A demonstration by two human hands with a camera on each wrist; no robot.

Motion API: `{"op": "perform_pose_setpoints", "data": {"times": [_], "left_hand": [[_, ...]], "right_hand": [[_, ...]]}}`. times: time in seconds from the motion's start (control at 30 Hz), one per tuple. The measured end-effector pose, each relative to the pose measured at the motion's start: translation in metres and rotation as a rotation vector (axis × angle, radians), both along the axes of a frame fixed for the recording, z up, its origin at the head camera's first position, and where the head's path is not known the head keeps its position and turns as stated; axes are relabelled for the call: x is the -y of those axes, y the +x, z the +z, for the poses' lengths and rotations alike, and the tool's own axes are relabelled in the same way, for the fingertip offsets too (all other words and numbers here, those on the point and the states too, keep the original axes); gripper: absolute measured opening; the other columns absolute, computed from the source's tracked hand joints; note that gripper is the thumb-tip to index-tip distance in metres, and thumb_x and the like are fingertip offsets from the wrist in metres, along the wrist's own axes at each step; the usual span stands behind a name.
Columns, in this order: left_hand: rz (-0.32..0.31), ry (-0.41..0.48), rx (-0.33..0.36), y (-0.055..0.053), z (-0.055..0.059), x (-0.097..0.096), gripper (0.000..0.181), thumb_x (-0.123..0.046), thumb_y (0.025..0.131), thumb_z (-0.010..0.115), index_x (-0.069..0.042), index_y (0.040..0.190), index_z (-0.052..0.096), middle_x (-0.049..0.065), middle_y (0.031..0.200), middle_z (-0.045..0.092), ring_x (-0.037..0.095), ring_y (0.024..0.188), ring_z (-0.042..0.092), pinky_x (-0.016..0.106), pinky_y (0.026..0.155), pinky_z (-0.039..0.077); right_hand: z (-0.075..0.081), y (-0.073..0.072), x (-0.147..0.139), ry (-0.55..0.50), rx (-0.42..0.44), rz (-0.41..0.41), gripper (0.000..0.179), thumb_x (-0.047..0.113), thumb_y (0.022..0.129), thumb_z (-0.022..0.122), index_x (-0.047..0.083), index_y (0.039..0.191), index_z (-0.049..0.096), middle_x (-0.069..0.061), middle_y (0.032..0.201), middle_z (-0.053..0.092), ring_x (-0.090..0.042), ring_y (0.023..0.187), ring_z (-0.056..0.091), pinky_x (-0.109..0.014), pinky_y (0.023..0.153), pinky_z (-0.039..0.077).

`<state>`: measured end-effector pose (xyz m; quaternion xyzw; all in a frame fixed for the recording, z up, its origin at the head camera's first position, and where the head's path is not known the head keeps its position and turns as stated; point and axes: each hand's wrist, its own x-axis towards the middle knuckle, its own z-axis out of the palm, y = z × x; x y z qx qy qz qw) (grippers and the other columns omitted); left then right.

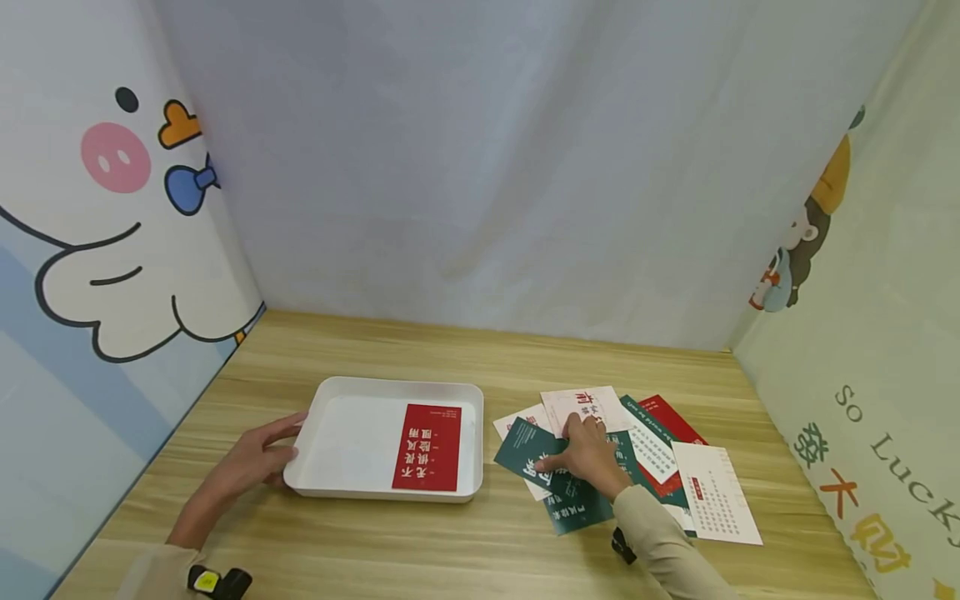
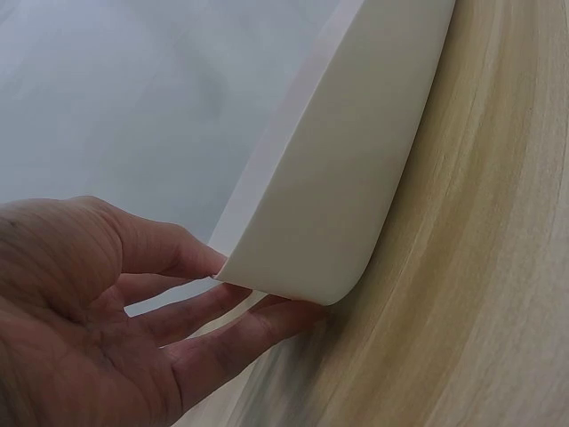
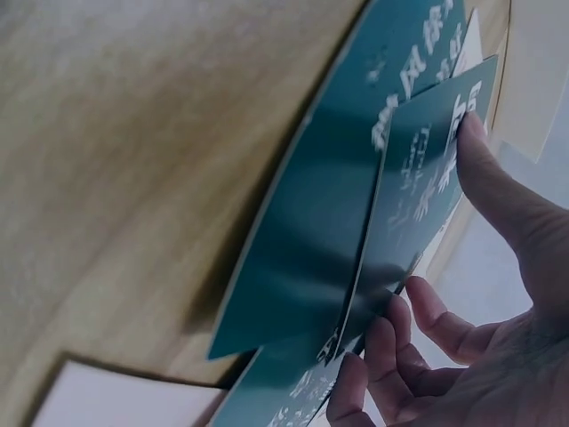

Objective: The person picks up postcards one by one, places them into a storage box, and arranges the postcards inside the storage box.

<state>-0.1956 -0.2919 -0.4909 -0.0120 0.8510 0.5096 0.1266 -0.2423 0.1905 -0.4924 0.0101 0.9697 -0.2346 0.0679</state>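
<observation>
My left hand (image 1: 251, 462) grips the left side of a shallow white tray (image 1: 341, 442); in the left wrist view its thumb is at the rim and its fingers reach along the tray's outer wall (image 2: 333, 169). Flat in the tray's right half lies a red card (image 1: 427, 450) with white characters. Over a loose pile of cards, my right hand (image 1: 592, 457) pinches a dark green card (image 1: 517, 448) with white lettering. The right wrist view shows the thumb on one end of this green card (image 3: 409, 196) and several fingertips along its edge.
Under and around the right hand, other cards overlap: a pale card with red characters (image 1: 577, 402), a second green card (image 1: 577, 510) and a red card (image 1: 671, 417). A white printed card (image 1: 720, 492) lies at the pile's right. Curtains border the wooden table (image 1: 420, 542).
</observation>
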Motion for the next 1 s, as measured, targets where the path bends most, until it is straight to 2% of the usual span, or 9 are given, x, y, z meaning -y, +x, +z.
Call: {"op": "perform_pose_setpoints", "data": {"times": [0.17, 0.27, 0.4, 0.47, 0.6, 0.77, 1.0], "left_hand": [[-0.008, -0.004, -0.009, -0.001, -0.002, 0.001, 0.062, -0.005, 0.106, 0.049, 0.006, 0.162, 0.025, 0.042, 0.156, 0.035, 0.028, 0.101, 0.066, 0.033, 0.067, 0.056], [-0.006, -0.012, -0.013, -0.001, -0.003, 0.001, 0.062, -0.005, 0.106, 0.049, 0.006, 0.162, 0.026, 0.043, 0.155, 0.035, 0.033, 0.106, 0.067, 0.034, 0.067, 0.056], [-0.001, -0.013, -0.004, -0.001, -0.003, -0.001, 0.062, -0.004, 0.105, 0.049, 0.005, 0.162, 0.026, 0.042, 0.156, 0.035, 0.041, 0.118, 0.065, 0.035, 0.069, 0.058], [0.003, -0.008, 0.002, 0.0, -0.002, -0.001, 0.062, -0.004, 0.105, 0.05, 0.005, 0.162, 0.027, 0.042, 0.156, 0.035, 0.042, 0.118, 0.065, 0.036, 0.07, 0.059], [0.011, 0.002, 0.008, 0.001, -0.001, -0.002, 0.063, -0.004, 0.104, 0.05, 0.005, 0.162, 0.027, 0.042, 0.155, 0.036, 0.036, 0.111, 0.068, 0.036, 0.07, 0.059], [0.004, 0.02, 0.001, 0.001, -0.001, -0.001, 0.064, -0.003, 0.104, 0.051, 0.005, 0.162, 0.027, 0.043, 0.155, 0.035, 0.032, 0.104, 0.069, 0.036, 0.069, 0.059], [0.002, 0.009, 0.0, 0.001, -0.001, 0.0, 0.064, -0.003, 0.104, 0.05, 0.005, 0.162, 0.026, 0.044, 0.155, 0.035, 0.031, 0.104, 0.069, 0.036, 0.069, 0.059]], "right_hand": [[-0.001, 0.0, -0.001, -0.011, 0.002, -0.002, 0.067, 0.037, 0.069, 0.099, 0.0, 0.102, 0.054, -0.015, 0.095, 0.052, -0.036, 0.097, 0.048, -0.077, 0.104, 0.033], [-0.002, 0.001, -0.001, -0.027, -0.003, -0.007, 0.066, 0.037, 0.069, 0.099, 0.001, 0.1, 0.053, -0.013, 0.089, 0.052, -0.033, 0.091, 0.049, -0.075, 0.102, 0.035], [-0.001, 0.004, -0.002, -0.049, -0.004, -0.013, 0.063, 0.035, 0.07, 0.098, 0.001, 0.098, 0.053, -0.012, 0.086, 0.051, -0.03, 0.085, 0.05, -0.063, 0.092, 0.042], [0.0, 0.005, -0.003, -0.055, -0.001, -0.007, 0.06, 0.033, 0.071, 0.098, 0.002, 0.098, 0.054, -0.011, 0.086, 0.053, -0.028, 0.084, 0.051, -0.053, 0.085, 0.045], [0.005, 0.004, -0.006, -0.054, -0.014, 0.024, 0.05, 0.029, 0.075, 0.096, 0.002, 0.095, 0.059, -0.011, 0.088, 0.058, -0.025, 0.081, 0.054, -0.04, 0.072, 0.048], [0.01, 0.001, -0.011, -0.09, -0.015, 0.034, 0.035, 0.021, 0.08, 0.092, 0.004, 0.088, 0.062, -0.007, 0.081, 0.061, -0.02, 0.072, 0.055, -0.032, 0.063, 0.043], [0.02, -0.002, -0.019, -0.144, 0.022, 0.06, 0.016, 0.01, 0.087, 0.084, 0.005, 0.085, 0.068, -0.005, 0.077, 0.065, -0.019, 0.07, 0.058, -0.029, 0.062, 0.045]]}}
